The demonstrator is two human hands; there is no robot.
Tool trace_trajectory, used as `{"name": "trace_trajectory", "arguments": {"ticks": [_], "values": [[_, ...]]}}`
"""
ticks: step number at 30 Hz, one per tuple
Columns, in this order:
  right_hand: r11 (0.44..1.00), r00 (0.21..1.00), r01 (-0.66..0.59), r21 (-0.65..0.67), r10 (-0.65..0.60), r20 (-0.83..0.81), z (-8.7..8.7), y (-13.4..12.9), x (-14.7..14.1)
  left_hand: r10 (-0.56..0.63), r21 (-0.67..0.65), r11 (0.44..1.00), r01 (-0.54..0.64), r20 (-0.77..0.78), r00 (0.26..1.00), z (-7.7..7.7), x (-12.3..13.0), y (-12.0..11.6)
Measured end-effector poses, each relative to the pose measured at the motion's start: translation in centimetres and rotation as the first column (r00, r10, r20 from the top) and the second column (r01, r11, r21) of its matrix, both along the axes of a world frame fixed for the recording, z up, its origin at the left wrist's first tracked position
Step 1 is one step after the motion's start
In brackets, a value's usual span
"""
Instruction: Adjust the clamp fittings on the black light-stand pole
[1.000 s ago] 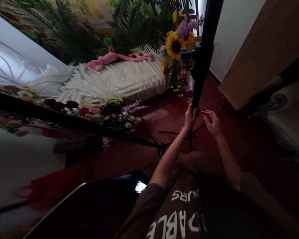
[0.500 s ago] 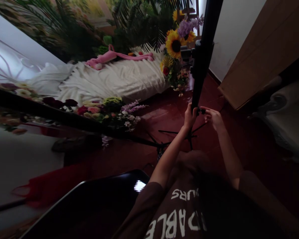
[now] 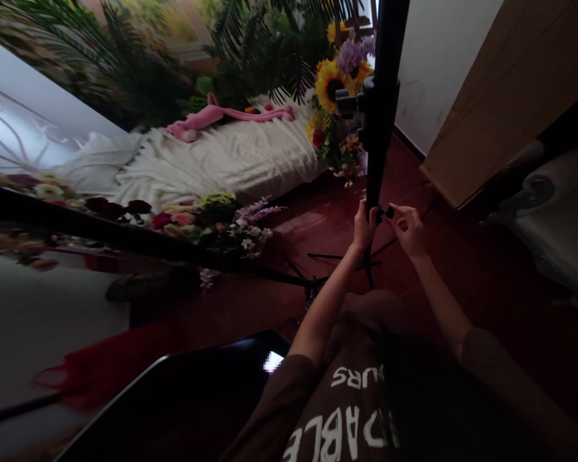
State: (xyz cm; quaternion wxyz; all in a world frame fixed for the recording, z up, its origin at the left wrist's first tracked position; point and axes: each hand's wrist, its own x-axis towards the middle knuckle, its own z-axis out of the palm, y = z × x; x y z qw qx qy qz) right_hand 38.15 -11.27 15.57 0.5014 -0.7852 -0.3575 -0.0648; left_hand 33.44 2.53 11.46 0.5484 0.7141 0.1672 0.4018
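A tall black stand (image 3: 377,147) rises in front of me, its legs spread on the dark red floor. My left hand (image 3: 362,226) is wrapped round the pole low down. On the right side of the pole, a small black knob (image 3: 390,212) sticks out. My right hand (image 3: 408,228) is at this knob, with thumb and index finger pinched on it and the other fingers curled. Higher up, another black knob (image 3: 347,102) juts to the left of the pole.
A second black pole (image 3: 125,236) slants across the left. Behind lie a white-draped bench (image 3: 221,157) with a pink plush toy (image 3: 205,118), sunflowers (image 3: 329,85) and more flowers (image 3: 219,218). A brown panel (image 3: 491,109) leans at right; a black glossy surface (image 3: 187,385) is at lower left.
The upper part of the stand has shifted slightly left in view. My right hand has moved a little left and down, its fingers more curled at the knob.
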Motion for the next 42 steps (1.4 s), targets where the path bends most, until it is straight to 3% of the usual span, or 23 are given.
{"name": "trace_trajectory", "arguments": {"ticks": [7, 15, 21, 25, 33, 38, 42], "values": [[1.0, 0.997, 0.018, 0.023, -0.02, 0.071, -2.2, 0.8, 1.4, -0.008, -0.015, 1.0, 0.007, -0.006, 1.0, -0.1, 0.1, 0.1], [0.996, 0.993, -0.087, -0.001, 0.086, 0.084, -3.4, 0.2, 2.8, -0.006, 0.01, 1.0, 0.005, 0.026, 1.0, -0.5, 0.1, 0.2], [0.998, 0.997, -0.064, 0.002, 0.064, 0.031, -4.5, 1.1, 3.0, -0.04, 0.002, 0.999, 0.04, -0.002, 0.999, -0.2, 0.0, 0.0], [1.0, 0.999, -0.024, -0.014, 0.024, -0.023, -3.8, 1.4, 2.9, -0.029, 0.004, 1.0, 0.029, -0.009, 1.0, 0.0, -0.1, 0.0], [0.997, 0.975, 0.072, 0.023, -0.066, -0.21, -0.2, 2.7, 1.0, -0.024, 0.016, 1.0, 0.023, 0.018, 1.0, -0.1, -0.1, 0.1], [0.992, 0.873, 0.084, 0.094, -0.028, -0.487, 0.0, 3.6, 1.2, -0.023, 0.014, 1.0, 0.023, 0.0, 1.0, -0.2, 0.1, 0.3], [0.979, 0.797, 0.09, 0.185, 0.041, -0.602, -0.5, 3.8, 0.5, -0.033, 0.01, 0.999, 0.033, -0.01, 0.999, 0.0, -0.3, 0.0]]}}
